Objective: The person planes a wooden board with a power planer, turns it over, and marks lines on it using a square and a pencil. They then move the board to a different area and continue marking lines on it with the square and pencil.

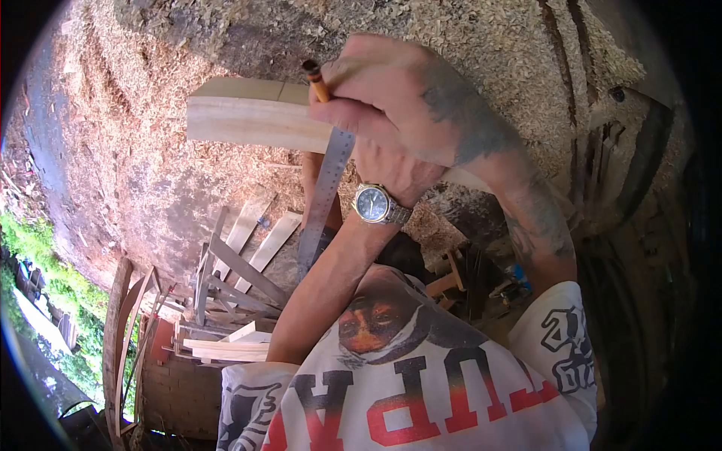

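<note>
A pale curved wooden block (256, 120) lies crosswise in front of me, over the shavings. My right hand (376, 86), on the tattooed arm, is closed around a yellow-orange pencil (320, 86) above the block's right end; its point is hidden. Just below it is my left hand (387, 165), with a metal watch (372, 203) on the wrist. That hand is closed against the upper end of a metal ruler (325, 192), which slants down and left from the block. Its fingertips are hidden behind the right hand.
Wood shavings (135, 98) cover the ground. Several narrow wooden strips (252, 267) lie at lower left, near stacked pale boards (226, 349). Long curved pieces (124, 338) stand at far left. A dark-edged wooden form (639, 150) is at right.
</note>
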Tool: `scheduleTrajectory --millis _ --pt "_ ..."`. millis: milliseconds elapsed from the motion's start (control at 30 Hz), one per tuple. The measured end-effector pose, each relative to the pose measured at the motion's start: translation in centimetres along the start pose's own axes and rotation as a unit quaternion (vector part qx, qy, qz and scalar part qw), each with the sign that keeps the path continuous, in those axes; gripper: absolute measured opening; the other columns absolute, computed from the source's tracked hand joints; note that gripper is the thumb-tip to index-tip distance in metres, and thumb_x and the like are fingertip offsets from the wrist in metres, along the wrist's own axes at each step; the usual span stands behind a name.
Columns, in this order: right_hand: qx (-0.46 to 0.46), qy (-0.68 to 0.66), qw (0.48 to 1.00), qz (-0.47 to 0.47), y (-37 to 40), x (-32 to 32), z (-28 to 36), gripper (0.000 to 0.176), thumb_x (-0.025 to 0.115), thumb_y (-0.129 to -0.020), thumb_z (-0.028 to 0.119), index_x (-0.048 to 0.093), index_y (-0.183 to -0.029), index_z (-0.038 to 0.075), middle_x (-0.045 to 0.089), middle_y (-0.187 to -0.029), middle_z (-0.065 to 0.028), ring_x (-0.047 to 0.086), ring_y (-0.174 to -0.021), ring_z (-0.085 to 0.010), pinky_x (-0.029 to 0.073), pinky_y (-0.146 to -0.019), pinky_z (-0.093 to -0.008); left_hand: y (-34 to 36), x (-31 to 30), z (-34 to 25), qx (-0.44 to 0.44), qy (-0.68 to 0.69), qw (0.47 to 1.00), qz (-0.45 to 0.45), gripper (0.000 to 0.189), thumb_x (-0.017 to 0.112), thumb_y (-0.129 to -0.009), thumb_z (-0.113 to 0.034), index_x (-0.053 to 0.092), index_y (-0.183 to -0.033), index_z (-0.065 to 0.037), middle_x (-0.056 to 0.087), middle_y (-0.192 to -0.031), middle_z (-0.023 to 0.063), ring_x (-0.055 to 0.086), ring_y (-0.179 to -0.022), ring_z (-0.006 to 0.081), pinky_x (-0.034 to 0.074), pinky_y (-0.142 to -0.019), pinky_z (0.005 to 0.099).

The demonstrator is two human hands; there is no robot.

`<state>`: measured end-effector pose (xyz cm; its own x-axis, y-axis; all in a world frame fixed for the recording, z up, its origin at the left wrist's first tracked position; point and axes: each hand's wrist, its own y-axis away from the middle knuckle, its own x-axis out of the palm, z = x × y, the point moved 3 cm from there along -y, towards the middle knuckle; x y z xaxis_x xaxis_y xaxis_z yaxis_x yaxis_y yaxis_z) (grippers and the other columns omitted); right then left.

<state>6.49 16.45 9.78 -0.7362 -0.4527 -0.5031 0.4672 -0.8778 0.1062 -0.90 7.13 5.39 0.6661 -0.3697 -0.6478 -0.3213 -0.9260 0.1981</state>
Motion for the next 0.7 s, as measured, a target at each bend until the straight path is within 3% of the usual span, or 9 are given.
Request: scheduleTrajectory --millis 67,167,267,367,467,567,700 --pt "-0.015 -0.005 1.0 -0.016 0.1 0.6 -0.2 0.023 0.078 -0.091 0.017 0.075 -0.102 -0.003 0.067 -0.093 -0.0113 0.069 -0.082 -0.0261 0.057 -0.074 -0.0355 0.3 0.2 0.2 -0.007 -0.008 1.0 -0.004 0.047 0.063 -0.093 -0.036 0.067 -0.132 -0.01 0.067 -0.128 0.0177 0.063 -0.114 0.0411 0.05 -0.088 0.0558" --pt "-0.029 0.052 0.998 0.003 0.0 0.8 -0.5 0.031 0.07 -0.097 0.037 0.078 -0.11 0.009 0.066 -0.086 -0.0101 0.07 -0.081 -0.026 0.06 -0.072 -0.039 0.4 0.6 0.4 -0.023 -0.013 1.0 0.009 0.048 0.064 -0.092 -0.037 0.066 -0.132 -0.01 0.066 -0.128 0.0178 0.063 -0.115 0.0413 0.05 -0.089 0.0557" --pt "-0.065 0.046 0.997 0.005 -0.2 0.9 -0.2 0.032 0.069 -0.097 0.038 0.077 -0.109 0.008 0.069 -0.088 -0.0099 0.071 -0.081 -0.0255 0.06 -0.072 -0.038 0.2 0.3 0.2 -0.044 0.005 0.999 0.031 0.049 0.065 -0.091 -0.038 0.067 -0.131 -0.01 0.067 -0.127 0.0177 0.063 -0.116 0.0411 0.05 -0.091 0.0553" --pt "-0.058 0.086 0.995 0.0 -0.3 0.3 -0.1 0.033 0.069 -0.097 0.037 0.077 -0.108 0.007 0.072 -0.09 -0.0112 0.072 -0.083 -0.0264 0.061 -0.075 -0.0373 0.3 0.3 0.1 -0.018 -0.01 1.0 0.006 0.048 0.065 -0.09 -0.037 0.067 -0.131 -0.01 0.068 -0.126 0.0174 0.062 -0.117 0.0406 0.049 -0.093 0.0548" --pt "-0.079 0.07 0.993 -0.047 -0.8 -0.3 -0.2 0.022 0.077 -0.092 0.02 0.074 -0.101 0.0 0.068 -0.092 -0.0109 0.069 -0.085 -0.0272 0.057 -0.077 -0.0371 0.1 0.1 -0.2 0.058 -0.066 0.995 -0.051 0.047 0.064 -0.09 -0.036 0.068 -0.13 -0.011 0.069 -0.125 0.017 0.062 -0.119 0.0397 0.048 -0.097 0.0541" --pt "-0.062 -0.002 0.997 -0.044 -0.5 -0.8 -0.3 0.021 0.076 -0.093 0.019 0.074 -0.101 0.0 0.068 -0.092 -0.0112 0.069 -0.085 -0.0276 0.056 -0.077 -0.0374 -0.8 -0.2 -0.5 0.046 -0.061 0.997 0.002 0.046 0.063 -0.092 -0.035 0.067 -0.131 -0.011 0.068 -0.128 0.0167 0.061 -0.122 0.039 0.047 -0.099 0.054" --pt "-0.013 0.012 1.0 0.005 0.1 -0.4 -0.3 0.02 0.075 -0.094 0.019 0.074 -0.102 0.0 0.068 -0.094 -0.0112 0.069 -0.087 -0.0276 0.056 -0.078 -0.0379 -0.4 0.3 -0.1 0.028 -0.039 0.999 0.018 0.045 0.06 -0.093 -0.035 0.067 -0.131 -0.011 0.066 -0.134 0.0164 0.059 -0.125 0.0385 0.047 -0.1 0.054"
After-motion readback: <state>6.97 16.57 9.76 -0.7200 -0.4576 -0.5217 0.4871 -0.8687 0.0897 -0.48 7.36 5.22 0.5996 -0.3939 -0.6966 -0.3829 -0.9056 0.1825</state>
